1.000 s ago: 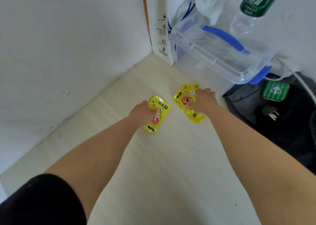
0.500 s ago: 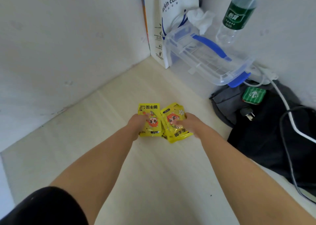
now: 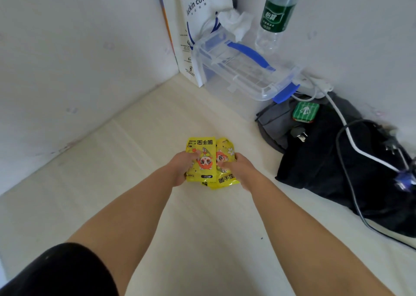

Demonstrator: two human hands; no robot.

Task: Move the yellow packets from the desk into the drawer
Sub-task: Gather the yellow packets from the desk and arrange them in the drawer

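Two yellow packets with an orange cartoon figure sit together at the middle of the pale desk [image 3: 135, 160]. My left hand [image 3: 182, 168] grips the left packet [image 3: 201, 158] at its left edge, thumb on its face. My right hand [image 3: 239, 170] grips the right packet [image 3: 225, 181], which lies partly under the left one. Both packets are held close side by side, overlapping, just above or on the desk surface. No drawer is in view.
A clear plastic box [image 3: 238, 70] with blue handle stands at the back, beside a white coffee paper bag [image 3: 198, 25] and a green-labelled water bottle [image 3: 276, 18]. To the right lies a dark bag [image 3: 337, 160] with a green case [image 3: 305, 112], plugs and cables.
Both hands have drawn the two packets back toward me and together; they were apart a second ago and now overlap. The view has tilted down slightly.
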